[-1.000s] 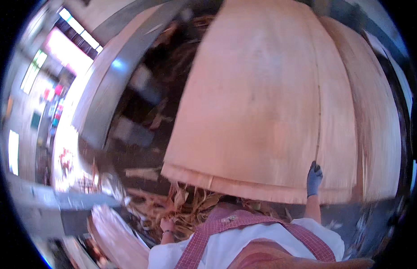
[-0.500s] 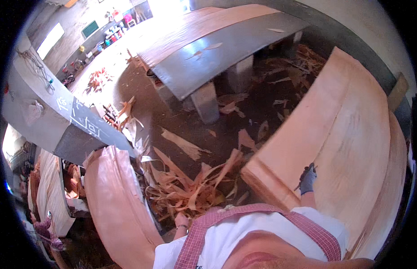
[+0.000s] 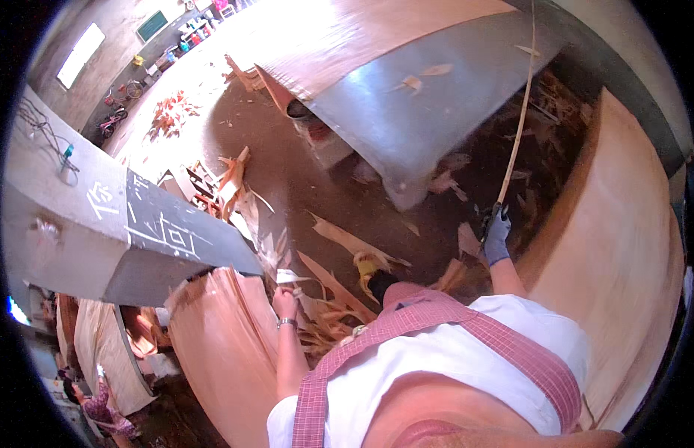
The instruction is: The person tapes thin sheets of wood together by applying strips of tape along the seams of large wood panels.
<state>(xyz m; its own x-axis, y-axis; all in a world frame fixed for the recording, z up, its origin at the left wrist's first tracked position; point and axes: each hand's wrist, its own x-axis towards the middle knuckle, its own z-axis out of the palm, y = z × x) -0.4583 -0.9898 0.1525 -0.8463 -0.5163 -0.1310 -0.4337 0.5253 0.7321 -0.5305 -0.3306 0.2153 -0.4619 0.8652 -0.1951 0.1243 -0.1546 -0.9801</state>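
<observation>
A long thin wooden stick rises from my right hand, which wears a grey-blue glove and is closed round its lower end. Something dark shows at the glove's fingers, too small to name. To the right stands a tall stack of pale wood veneer sheets, apart from that hand. My bare left hand is closed, with a wristband below it. Just above its fingers lies a white scrap; whether the hand holds it I cannot tell. Beside my left forearm is another veneer stack.
Ahead, a broad table bears large veneer sheets. Torn veneer strips litter the floor around my yellow shoe. A concrete pillar stands at the left. Another person is at the far lower left.
My right hand has left the veneer stack and now holds the long stick up over the floor. My left hand has risen forward from beside the strips. The view has shifted toward the table.
</observation>
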